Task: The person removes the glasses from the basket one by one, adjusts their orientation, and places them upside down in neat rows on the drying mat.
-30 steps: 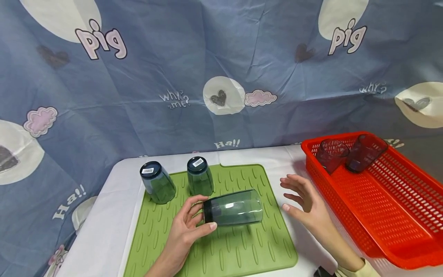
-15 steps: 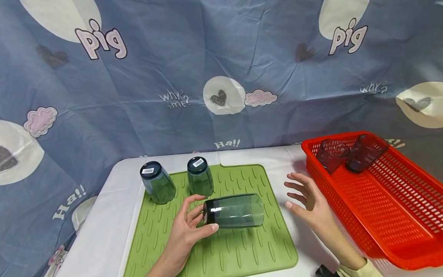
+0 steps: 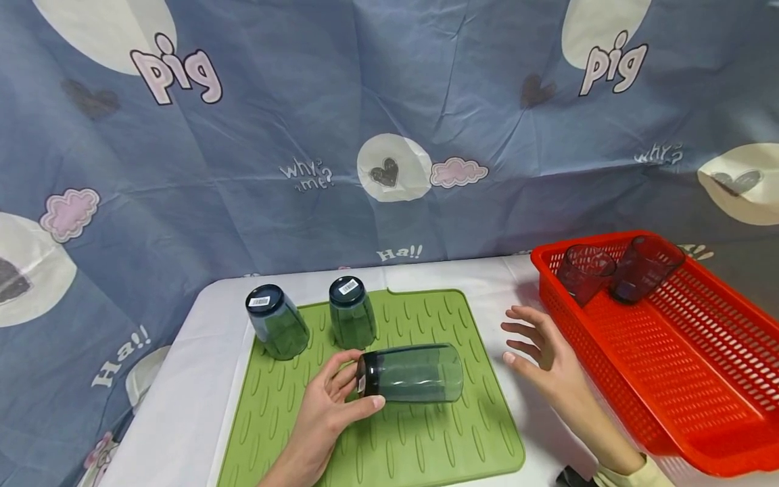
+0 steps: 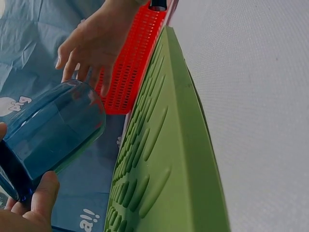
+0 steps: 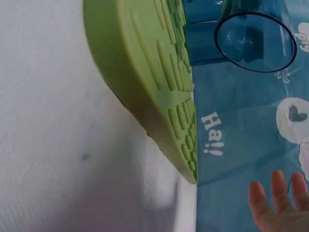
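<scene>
Ok, L hand has the glass, fingers & thumb curled round its dark base end. Glass is approx. horiz., base to left, mouth to right, held up over the middle of the green mat; wrist views show a gap btwn it & the mat. R hand is up right of the mat, fingers wide & slightly bent, thumb apart, palm side twd the glass mouth but apart from it; it's near the left wall of the red basket.

On mat, far left, 2 others stand base up: corner glass at left, inner glass to its right, each w/ a white label on top. Inner one's just far of L fingertips. Basket far end: left tumbler & right tumbler, mouths up, right one tilted to the right; can't tell if they touch. Mat sits on a white cloth, w/ a blue printed backdrop on the far side, lots of "pig", "why me?" & "Ha!!" lettering. Pale sleeve shows near right, at R wrist, w/ a black item just left of it.
</scene>
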`<move>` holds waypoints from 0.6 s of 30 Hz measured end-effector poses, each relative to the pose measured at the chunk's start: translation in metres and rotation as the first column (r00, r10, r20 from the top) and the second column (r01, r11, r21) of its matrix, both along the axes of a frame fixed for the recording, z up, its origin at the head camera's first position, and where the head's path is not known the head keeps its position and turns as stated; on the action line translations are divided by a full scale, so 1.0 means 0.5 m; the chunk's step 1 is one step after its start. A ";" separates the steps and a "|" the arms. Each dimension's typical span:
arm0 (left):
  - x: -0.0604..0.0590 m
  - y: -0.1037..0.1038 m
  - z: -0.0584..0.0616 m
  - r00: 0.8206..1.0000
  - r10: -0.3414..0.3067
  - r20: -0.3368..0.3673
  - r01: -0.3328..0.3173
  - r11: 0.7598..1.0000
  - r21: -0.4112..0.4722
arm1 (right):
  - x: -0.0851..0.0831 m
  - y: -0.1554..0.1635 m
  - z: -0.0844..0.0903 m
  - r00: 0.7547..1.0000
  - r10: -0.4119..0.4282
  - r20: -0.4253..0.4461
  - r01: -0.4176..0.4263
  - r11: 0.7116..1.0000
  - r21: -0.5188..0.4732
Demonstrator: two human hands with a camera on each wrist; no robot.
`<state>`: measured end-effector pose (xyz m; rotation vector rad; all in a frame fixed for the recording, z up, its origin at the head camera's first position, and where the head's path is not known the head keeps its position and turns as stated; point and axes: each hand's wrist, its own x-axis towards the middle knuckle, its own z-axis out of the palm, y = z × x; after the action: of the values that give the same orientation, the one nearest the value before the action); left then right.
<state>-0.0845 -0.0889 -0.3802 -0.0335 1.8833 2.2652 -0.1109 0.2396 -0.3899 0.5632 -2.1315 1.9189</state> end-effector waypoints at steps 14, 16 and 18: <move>0.007 0.005 -0.006 0.998 -0.011 -0.068 0.007 0.999 -0.051 | -0.008 0.015 -0.007 1.000 -0.005 0.024 0.004 0.999 0.043; 0.008 0.006 -0.006 0.997 -0.012 -0.076 0.010 1.000 -0.028 | -0.010 0.015 -0.008 1.000 -0.007 0.016 0.006 0.999 0.047; 0.007 0.007 -0.005 0.996 -0.013 -0.090 0.011 1.000 -0.014 | -0.010 0.016 -0.008 1.000 -0.007 0.010 0.007 0.999 0.045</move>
<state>-0.0809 -0.0855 -0.3829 0.0796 1.9372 2.2827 -0.1158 0.2475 -0.3939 0.5544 -2.1846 1.8789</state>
